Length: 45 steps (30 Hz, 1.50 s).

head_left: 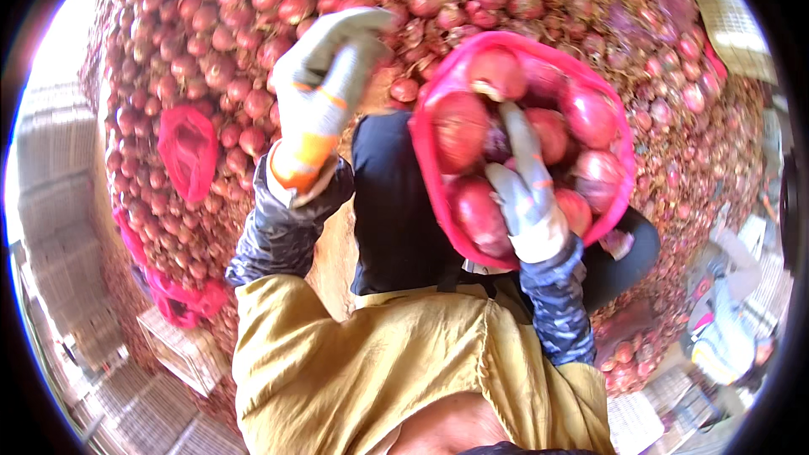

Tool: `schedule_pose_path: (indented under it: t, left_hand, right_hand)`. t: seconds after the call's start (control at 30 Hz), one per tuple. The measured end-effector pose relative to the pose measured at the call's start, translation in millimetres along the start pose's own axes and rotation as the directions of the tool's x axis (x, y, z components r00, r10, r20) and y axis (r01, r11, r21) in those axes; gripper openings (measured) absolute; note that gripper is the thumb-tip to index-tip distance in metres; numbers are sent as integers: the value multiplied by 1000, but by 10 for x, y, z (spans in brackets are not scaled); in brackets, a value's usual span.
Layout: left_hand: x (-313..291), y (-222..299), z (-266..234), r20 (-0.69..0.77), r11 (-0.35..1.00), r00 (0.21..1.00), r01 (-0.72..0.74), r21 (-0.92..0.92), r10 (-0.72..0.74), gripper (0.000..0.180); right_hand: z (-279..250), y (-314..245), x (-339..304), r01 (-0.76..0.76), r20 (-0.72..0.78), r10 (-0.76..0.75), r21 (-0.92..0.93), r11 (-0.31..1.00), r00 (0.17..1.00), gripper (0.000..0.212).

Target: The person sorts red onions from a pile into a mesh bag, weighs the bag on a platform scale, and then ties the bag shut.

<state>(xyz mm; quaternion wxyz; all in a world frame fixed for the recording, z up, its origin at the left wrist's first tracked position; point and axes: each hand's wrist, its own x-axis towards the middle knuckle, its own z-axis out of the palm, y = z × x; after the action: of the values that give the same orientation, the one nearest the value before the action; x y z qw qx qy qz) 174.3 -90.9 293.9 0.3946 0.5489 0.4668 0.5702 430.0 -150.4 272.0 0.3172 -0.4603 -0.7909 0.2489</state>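
Note:
A pink mesh bag stands with its mouth spread wide in front of my lap, with several large red onions inside. My right hand, in a white and grey work glove, reaches into the bag. Its fingers are stretched apart and rest among the onions; none is gripped that I can see. My left hand, gloved in grey-white with an orange cuff, is raised left of the bag over the onion heap. Its fingers bend to the right, apart from the thumb, with nothing visible between them.
Onions and dry skins spread all around. A pink mesh bag lies on the heap at left, with more pink netting below it. A crate stands at lower left. Another person is at lower right.

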Motion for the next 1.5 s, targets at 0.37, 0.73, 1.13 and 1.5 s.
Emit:
schedule_pose_path:
  t: [0.37,0.73,1.13,1.5]
  left_hand:
    - [-1389,-3148,-478,69,451,846,211,867,-529,67]
    - [-518,-2530,-660,-270,955,935,270,122,-230,53]
    - [588,-212,1523,830,525,488,-797,298,270,51]
    - [462,-5,1277,669,371,704,-703,607,238,34]
  right_hand:
    - [139,-136,283,-320,288,318,-39,947,904,44]
    - [87,-159,182,-258,199,255,-12,966,946,56]
    - [135,139,-105,-197,47,192,319,927,980,56]
    - [130,27,-51,-122,-87,147,244,962,985,70]
